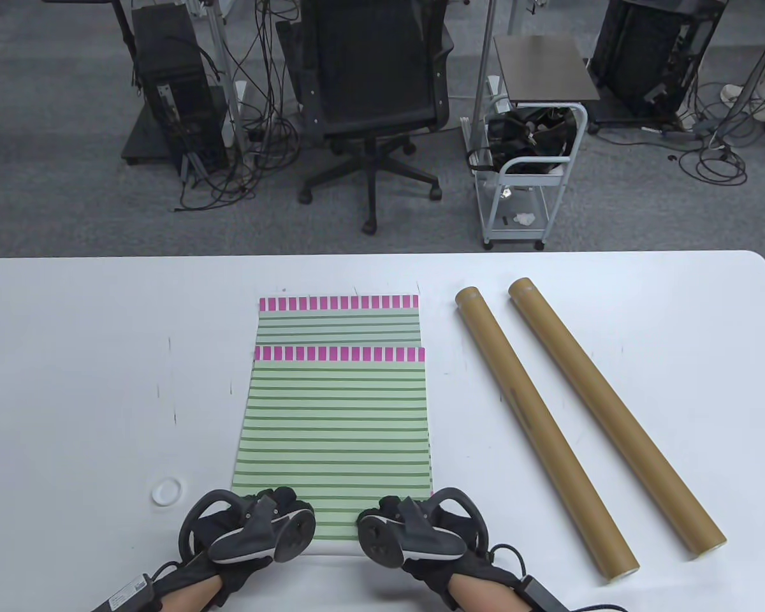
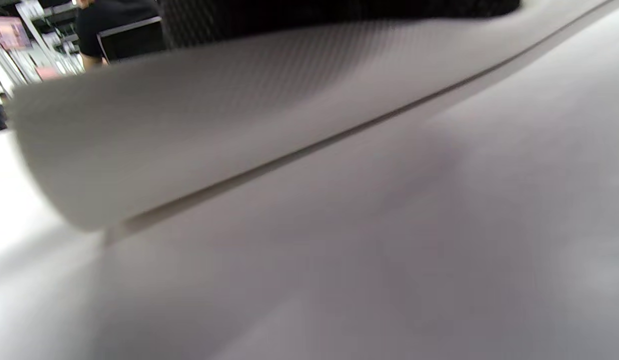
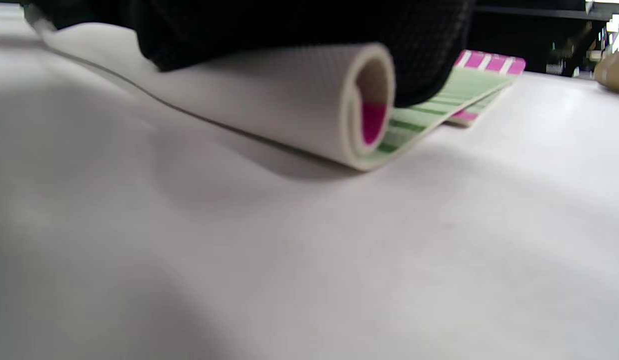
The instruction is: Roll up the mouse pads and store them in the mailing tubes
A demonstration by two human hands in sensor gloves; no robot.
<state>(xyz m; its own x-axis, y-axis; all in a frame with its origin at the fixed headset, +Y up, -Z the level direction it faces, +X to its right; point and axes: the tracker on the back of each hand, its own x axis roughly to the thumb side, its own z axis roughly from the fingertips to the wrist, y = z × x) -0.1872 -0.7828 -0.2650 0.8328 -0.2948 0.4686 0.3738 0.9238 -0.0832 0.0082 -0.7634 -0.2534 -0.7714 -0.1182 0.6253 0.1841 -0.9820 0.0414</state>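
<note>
White ring near worktop's front edge, left of the pads. Left hand and right hand grip the near end of the top striped mouse pad, fingers curled over a started roll, white underside outward. That pad overlaps a second striped pad behind. Right: two brown mailing tubes, side by side, angled toward the front right corner.
</note>
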